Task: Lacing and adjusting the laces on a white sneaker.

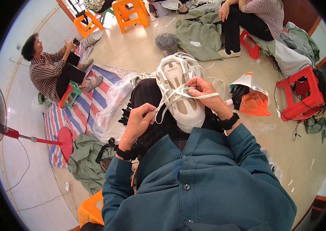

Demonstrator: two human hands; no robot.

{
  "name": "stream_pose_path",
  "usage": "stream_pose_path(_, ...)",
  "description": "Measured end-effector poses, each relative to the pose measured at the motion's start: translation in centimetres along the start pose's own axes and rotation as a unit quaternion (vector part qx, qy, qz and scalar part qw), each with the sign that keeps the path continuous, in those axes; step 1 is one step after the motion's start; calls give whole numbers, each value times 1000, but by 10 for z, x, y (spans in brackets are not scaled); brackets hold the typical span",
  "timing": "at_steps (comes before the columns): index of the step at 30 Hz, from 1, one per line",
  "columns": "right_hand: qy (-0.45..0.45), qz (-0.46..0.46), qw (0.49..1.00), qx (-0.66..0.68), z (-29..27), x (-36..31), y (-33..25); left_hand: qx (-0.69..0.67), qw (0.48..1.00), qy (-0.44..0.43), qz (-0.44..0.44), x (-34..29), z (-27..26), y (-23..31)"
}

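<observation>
A white and beige sneaker (188,111) rests on my lap, its toe pointing toward me. Pale laces (178,92) criss-cross loosely over its front, with more loops and ends around the collar. My left hand (140,118), left of the shoe, pinches a shoelace that runs across to the lacing. Over the shoe's right side, my right hand (204,92) has its fingers closed on a lace near the eyelets; one end trails past it to the right. Both wrists wear black bands. Part of another light shoe or lace bundle (143,78) shows behind my left knee.
A striped sheet (93,96) with clear plastic (113,111) lies left, near a red fan (65,142). Right are an orange-and-white bag (253,98) and a red stool (301,94) with cables. Two seated people (49,73) and green cloth (201,36) are farther off.
</observation>
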State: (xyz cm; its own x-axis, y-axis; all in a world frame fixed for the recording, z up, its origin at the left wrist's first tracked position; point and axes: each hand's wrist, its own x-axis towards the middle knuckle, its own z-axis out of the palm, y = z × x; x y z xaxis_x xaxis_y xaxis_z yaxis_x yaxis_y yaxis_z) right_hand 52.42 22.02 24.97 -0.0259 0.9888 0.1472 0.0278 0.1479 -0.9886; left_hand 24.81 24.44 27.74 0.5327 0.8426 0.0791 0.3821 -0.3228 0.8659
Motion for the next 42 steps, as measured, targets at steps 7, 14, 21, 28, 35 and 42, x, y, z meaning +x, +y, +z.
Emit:
stream_pose_path(7,-26,27,993,116,-4,0,-3,-255,957,-113,-84,-18,-5,19)
stream_pose_path(14,-27,65,984,165,-8,0,-8,-385,906,-160,-75,-34,-4,26)
stream_pose_path(21,-26,41,987,151,-4,-3,-10,-467,867,-148,-87,-48,-6,22)
stream_pose_path(28,-23,23,995,97,-2,-5,-12,-498,852,-140,-78,-49,-9,15)
stream_pose_path(35,-15,11,993,121,-1,-4,-6,-517,840,-150,-72,-50,-13,14)
stream_pose_path(42,-4,2,994,113,-1,-3,-2,-514,845,-127,-82,-54,-17,3)
